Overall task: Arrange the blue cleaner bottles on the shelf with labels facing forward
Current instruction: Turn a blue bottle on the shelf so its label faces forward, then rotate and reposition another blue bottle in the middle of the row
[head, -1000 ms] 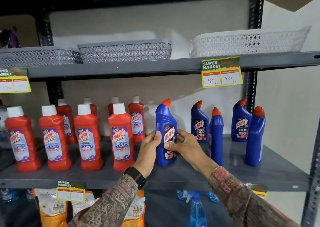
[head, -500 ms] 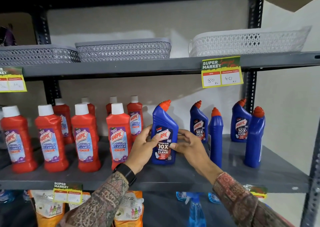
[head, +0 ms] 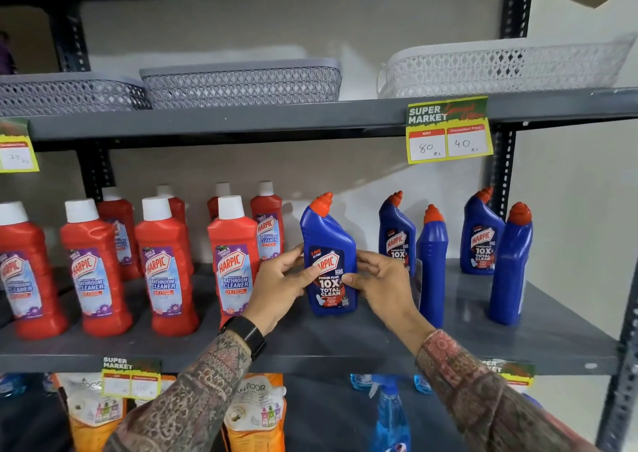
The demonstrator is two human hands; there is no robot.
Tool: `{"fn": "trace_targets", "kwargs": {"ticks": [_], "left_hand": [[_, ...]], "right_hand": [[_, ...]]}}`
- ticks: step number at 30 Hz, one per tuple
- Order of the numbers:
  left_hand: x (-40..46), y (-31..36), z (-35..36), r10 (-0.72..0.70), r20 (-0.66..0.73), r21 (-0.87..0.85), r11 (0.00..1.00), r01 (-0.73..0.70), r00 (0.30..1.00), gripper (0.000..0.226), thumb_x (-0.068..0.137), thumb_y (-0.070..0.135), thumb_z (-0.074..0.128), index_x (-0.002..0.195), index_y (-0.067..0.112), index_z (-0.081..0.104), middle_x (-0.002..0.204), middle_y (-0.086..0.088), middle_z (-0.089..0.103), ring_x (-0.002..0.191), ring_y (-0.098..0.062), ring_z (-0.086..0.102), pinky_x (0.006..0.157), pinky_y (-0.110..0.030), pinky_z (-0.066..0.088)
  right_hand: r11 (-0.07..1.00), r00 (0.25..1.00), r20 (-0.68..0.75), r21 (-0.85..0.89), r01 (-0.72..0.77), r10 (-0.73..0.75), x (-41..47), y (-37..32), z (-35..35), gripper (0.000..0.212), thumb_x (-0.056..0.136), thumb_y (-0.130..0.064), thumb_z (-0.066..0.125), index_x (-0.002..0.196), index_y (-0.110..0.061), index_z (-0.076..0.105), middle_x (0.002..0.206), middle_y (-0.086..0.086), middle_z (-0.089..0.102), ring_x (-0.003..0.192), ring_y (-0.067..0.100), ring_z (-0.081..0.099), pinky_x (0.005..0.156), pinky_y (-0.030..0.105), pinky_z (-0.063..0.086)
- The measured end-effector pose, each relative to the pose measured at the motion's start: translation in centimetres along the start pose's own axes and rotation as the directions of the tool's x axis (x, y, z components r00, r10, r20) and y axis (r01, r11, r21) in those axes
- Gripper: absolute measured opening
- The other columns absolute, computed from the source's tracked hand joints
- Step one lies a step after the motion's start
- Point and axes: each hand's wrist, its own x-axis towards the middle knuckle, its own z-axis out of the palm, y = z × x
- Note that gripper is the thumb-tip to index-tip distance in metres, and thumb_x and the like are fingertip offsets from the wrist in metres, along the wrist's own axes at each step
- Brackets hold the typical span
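Observation:
A blue cleaner bottle (head: 328, 244) with an orange cap stands upright on the grey middle shelf (head: 345, 344), its label facing me. My left hand (head: 279, 286) grips its left side and my right hand (head: 381, 284) grips its right side. Further right stand several more blue bottles. Two at the back, one (head: 397, 234) and another (head: 481, 234), show their labels. Two in front, one (head: 431, 265) and another (head: 511, 265), show plain blue sides with no label towards me.
Several red bathroom cleaner bottles (head: 165, 268) fill the shelf's left half. Grey baskets (head: 241, 83) and a white basket (head: 500, 66) sit on the shelf above, with a price tag (head: 448, 130). Orange pouches (head: 255, 413) and a spray bottle (head: 390, 413) stand below. A steel upright (head: 621, 365) bounds the right.
Both hands have turned the held blue bottle so that its label, side-on a second ago, now faces forward. The bottle stands on the shelf slightly left of where it was.

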Motion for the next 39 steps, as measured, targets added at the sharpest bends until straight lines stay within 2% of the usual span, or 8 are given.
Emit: {"fn": "trace_targets", "kwargs": {"ticks": [7, 12, 16, 22, 27, 29, 32, 39], "left_hand": [[0.0, -1.5, -1.0, 0.01, -0.023, 0.095, 0.995, -0.008, 1.0, 0.063, 0.092, -0.004, 0.071, 0.148, 0.019, 0.056, 0.115, 0.006, 0.077, 0.093, -0.009, 0.078, 0.075, -0.026, 0.064], [-0.5, -2.1, -1.2, 0.034, -0.033, 0.105, 0.994, -0.03, 0.999, 0.064, 0.092, -0.004, 0.071, 0.14, 0.034, 0.057, 0.099, 0.022, 0.079, 0.091, -0.002, 0.077, 0.072, -0.021, 0.062], [-0.9, -3.0, -0.9, 0.023, -0.032, 0.128, 0.992, -0.018, 0.999, 0.062, 0.092, 0.0, 0.073, 0.147, 0.022, 0.057, 0.11, 0.018, 0.075, 0.093, -0.004, 0.077, 0.075, -0.021, 0.063], [-1.3, -3.7, -0.6, 0.033, -0.044, 0.156, 0.987, -0.025, 0.999, 0.061, 0.095, 0.006, 0.071, 0.151, 0.022, 0.052, 0.114, 0.02, 0.072, 0.1, 0.004, 0.074, 0.077, -0.016, 0.06], [-1.8, -3.6, -0.3, 0.009, -0.017, 0.182, 0.983, -0.005, 1.0, 0.062, 0.097, 0.013, 0.07, 0.153, 0.026, 0.048, 0.122, 0.018, 0.069, 0.106, 0.006, 0.07, 0.077, -0.008, 0.056], [-3.8, -3.4, -0.3, 0.07, -0.194, 0.223, 0.974, -0.026, 0.979, 0.054, 0.097, 0.018, 0.069, 0.148, 0.027, 0.054, 0.122, 0.012, 0.07, 0.099, 0.007, 0.069, 0.076, -0.007, 0.056], [-5.5, -3.6, 0.5, 0.2, -0.358, 0.22, 0.967, -0.125, 0.912, 0.031, 0.098, 0.015, 0.067, 0.125, 0.03, 0.069, 0.104, 0.007, 0.075, 0.092, -0.01, 0.072, 0.078, -0.025, 0.062], [-5.1, -1.5, 8.8, 0.2, -0.172, 0.151, 0.973, -0.175, 0.965, 0.021, 0.095, 0.013, 0.07, 0.104, 0.029, 0.08, 0.085, 0.006, 0.078, 0.077, -0.018, 0.075, 0.075, -0.041, 0.065]], "right_hand": [[0.998, 1.0, 0.002, -0.068, -0.006, 0.006, -0.5, 0.8, 1.1, 0.051, 0.079, 0.009, 0.08, 0.127, -0.005, 0.07, 0.104, 0.003, 0.08, 0.092, 0.014, 0.079, 0.083, 0.036, 0.066], [0.992, 1.0, -0.006, -0.125, -0.007, 0.006, -0.8, 1.5, 1.4, 0.051, 0.078, 0.007, 0.082, 0.126, -0.006, 0.071, 0.105, 0.002, 0.079, 0.094, 0.01, 0.077, 0.084, 0.04, 0.066], [0.988, 1.0, -0.012, -0.152, -0.021, 0.019, -1.5, 2.1, 1.2, 0.048, 0.079, 0.005, 0.081, 0.125, -0.008, 0.071, 0.106, 0.001, 0.079, 0.097, 0.013, 0.077, 0.082, 0.039, 0.066], [0.988, 0.999, -0.006, -0.149, -0.04, 0.039, -2.5, 2.0, 1.2, 0.05, 0.085, 0.001, 0.078, 0.132, -0.008, 0.065, 0.102, -0.011, 0.074, 0.084, -0.005, 0.075, 0.068, 0.017, 0.063], [0.973, 0.996, -0.088, -0.229, -0.032, 0.012, -3.9, 1.4, 1.1, 0.056, 0.087, -0.006, 0.079, 0.139, -0.014, 0.062, 0.107, -0.018, 0.071, 0.094, -0.012, 0.071, 0.076, 0.01, 0.059], [0.957, 0.992, -0.121, -0.289, 0.004, -0.041, -5.5, 0.8, 0.8, 0.051, 0.089, -0.01, 0.078, 0.137, -0.017, 0.063, 0.113, -0.015, 0.073, 0.096, -0.01, 0.071, 0.086, 0.015, 0.06], [0.946, 0.965, -0.214, -0.313, 0.08, -0.152, -7.8, 0.2, -0.9, 0.038, 0.09, -0.007, 0.076, 0.125, -0.02, 0.07, 0.109, -0.008, 0.078, 0.095, 0.004, 0.075, 0.087, 0.026, 0.062], [0.94, 0.845, -0.448, -0.299, 0.164, -0.29, -8.2, -1.4, -10.5, 0.033, 0.094, 0.001, 0.064, 0.104, -0.029, 0.073, 0.094, -0.005, 0.077, 0.083, 0.018, 0.073, 0.075, 0.036, 0.061]]}}
